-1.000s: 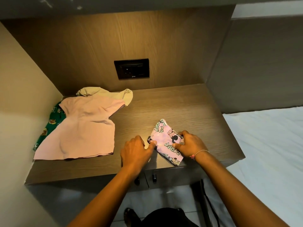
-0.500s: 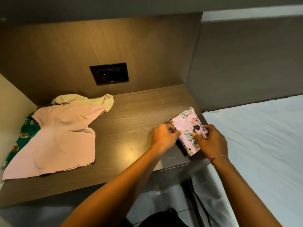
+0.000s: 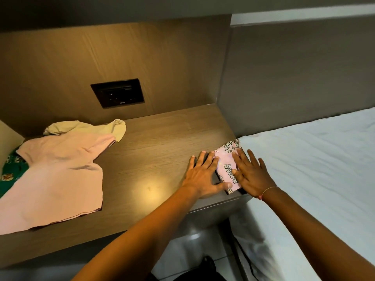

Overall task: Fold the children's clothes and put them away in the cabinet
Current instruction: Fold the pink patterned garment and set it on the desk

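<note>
Clothes lie heaped at the left of the frame. A green patterned garment (image 3: 9, 169) peeks out at the far left edge, mostly covered by a plain pink shirt (image 3: 56, 179) spread flat with one sleeve pointing to the right. A cream garment (image 3: 85, 126) is bunched behind the pink shirt, and its end shows just past that sleeve. All three rest on a wooden top (image 3: 158, 147) that runs across the middle of the frame, with a bright patch of reflected light near its front edge. Above it, left of centre, a black socket panel (image 3: 117, 93) is set into the wooden back wall.

Right of centre, the left hand (image 3: 203, 177) lies flat on the wood with its fingers straight and spread. Its fingertips and thumb touch the left side of a small folded pink printed garment (image 3: 225, 162). That garment sits at the right end of the wooden top, near the front corner and just beside the bed. The right hand (image 3: 251, 175) presses flat on the garment's right half, palm down with straight fingers, and its outer fingers reach over toward the mattress edge. Neither hand curls round anything. A thin pink bracelet (image 3: 267, 190) circles the right wrist.

A bed with a white sheet (image 3: 316, 169) fills the right of the frame, and a grey panel (image 3: 294, 67) rises behind it.
</note>
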Motion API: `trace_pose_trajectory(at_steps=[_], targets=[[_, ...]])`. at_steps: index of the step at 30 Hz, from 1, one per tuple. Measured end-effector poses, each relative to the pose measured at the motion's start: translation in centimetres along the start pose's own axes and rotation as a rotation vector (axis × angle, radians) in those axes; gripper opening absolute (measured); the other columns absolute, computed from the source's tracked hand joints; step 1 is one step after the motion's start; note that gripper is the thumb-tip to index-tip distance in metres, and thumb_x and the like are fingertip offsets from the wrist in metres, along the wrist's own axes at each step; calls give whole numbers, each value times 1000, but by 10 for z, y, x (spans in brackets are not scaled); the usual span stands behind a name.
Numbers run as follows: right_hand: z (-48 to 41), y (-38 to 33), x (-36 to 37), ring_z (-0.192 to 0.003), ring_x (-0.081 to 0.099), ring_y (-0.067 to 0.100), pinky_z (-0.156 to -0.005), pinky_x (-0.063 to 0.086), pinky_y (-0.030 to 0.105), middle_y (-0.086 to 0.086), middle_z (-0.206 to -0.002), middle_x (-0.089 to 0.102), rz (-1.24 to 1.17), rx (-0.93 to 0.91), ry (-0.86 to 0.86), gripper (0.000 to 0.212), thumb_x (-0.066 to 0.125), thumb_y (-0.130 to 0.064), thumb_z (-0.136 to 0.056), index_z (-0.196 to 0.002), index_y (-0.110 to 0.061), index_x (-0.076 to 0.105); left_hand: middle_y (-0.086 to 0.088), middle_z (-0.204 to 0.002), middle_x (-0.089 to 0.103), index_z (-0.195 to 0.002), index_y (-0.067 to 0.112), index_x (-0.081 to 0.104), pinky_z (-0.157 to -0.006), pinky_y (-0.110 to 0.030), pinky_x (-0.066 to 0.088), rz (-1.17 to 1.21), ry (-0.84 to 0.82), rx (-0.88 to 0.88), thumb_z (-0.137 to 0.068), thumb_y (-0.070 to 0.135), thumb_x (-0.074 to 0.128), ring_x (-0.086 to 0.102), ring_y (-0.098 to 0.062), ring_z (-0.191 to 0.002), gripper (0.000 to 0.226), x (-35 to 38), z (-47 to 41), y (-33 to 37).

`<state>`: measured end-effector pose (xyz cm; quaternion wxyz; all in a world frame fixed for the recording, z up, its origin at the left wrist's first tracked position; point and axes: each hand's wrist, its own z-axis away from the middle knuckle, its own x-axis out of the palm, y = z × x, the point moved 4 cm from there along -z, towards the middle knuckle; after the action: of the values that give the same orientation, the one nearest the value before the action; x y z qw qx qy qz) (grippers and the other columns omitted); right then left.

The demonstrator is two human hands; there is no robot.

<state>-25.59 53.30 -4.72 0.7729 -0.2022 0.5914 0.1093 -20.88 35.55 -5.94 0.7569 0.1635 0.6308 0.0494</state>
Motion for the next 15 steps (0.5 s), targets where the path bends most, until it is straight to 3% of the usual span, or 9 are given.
trace_pose_trajectory(at_steps=[5,8,11,15], targets=[[-6,5,5,-149,-17,27,-118,-7,53,0,-162,-17,90,25,-92,68,18,-56,-97,-152,-29,-14,1,-165,-6,-156,24,1,-118,-55,-10,-17,-7,-12,-79,86,27,-17,-23,-149,103,-6,5,-2],[-10,-9,-11,-149,-15,28,-118,-7,53,1,-163,-11,92,28,36,68,22,-56,-97,-153,-28,-6,2,-164,-4,-156,24,4,-119,-53,-9,66,138,-50,-88,76,25,-17,-20,-149,88,-22,31,-27],[-16,-63,-31,-150,-1,27,-119,1,50,0,-163,5,-63,-99,273,63,31,-51,-99,-154,-29,8,3,-164,1,-156,25,10,-120,-52,-6,87,272,-162,-95,62,32,-13,-19,-149,75,-39,80,-86],[-34,-183,-18,-147,22,26,-119,18,43,3,-157,30,-176,-398,169,59,45,-45,-97,-150,-23,30,3,-162,11,-154,28,18,-119,-46,2,66,388,-394,-93,40,52,-6,-18,-148,70,-51,184,-187]])
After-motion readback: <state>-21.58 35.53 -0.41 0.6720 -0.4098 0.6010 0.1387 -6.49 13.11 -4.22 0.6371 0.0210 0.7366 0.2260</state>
